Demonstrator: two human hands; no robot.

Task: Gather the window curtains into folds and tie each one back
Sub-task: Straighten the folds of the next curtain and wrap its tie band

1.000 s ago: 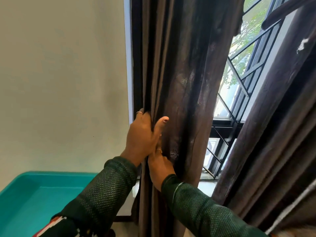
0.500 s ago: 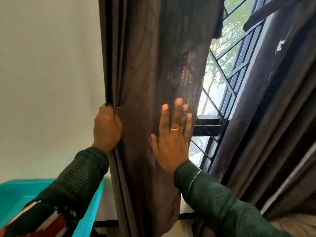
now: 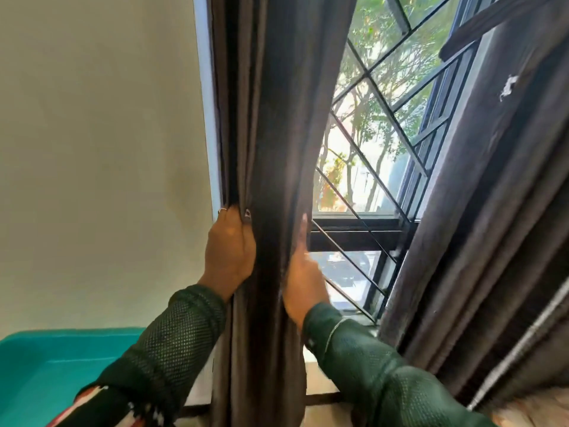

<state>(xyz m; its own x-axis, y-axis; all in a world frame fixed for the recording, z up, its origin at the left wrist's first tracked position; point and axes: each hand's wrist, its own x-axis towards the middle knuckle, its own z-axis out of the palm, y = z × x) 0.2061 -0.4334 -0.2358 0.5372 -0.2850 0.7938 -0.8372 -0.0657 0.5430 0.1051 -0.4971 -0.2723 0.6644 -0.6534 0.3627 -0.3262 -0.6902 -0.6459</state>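
The dark brown left curtain (image 3: 271, 134) hangs bunched into narrow vertical folds beside the window's left frame. My left hand (image 3: 229, 251) grips the folds on the curtain's left side, fingers curled into the cloth. At the curtain's right edge, my right hand (image 3: 303, 278) holds the fabric with one digit pointing up along the edge and the other fingers hidden behind the cloth. A second dark curtain (image 3: 492, 211) hangs at the right, slanting across the view.
Between the curtains the window shows a black diagonal metal grille (image 3: 369, 134) and trees outside. A plain cream wall (image 3: 101, 149) fills the left. A teal plastic tub (image 3: 46, 374) sits at the lower left, below my left arm.
My right hand has gone from lying flat on the curtain's front to its right edge and pushed the cloth leftward, so the curtain is narrower and more window shows. My left hand keeps its grip.
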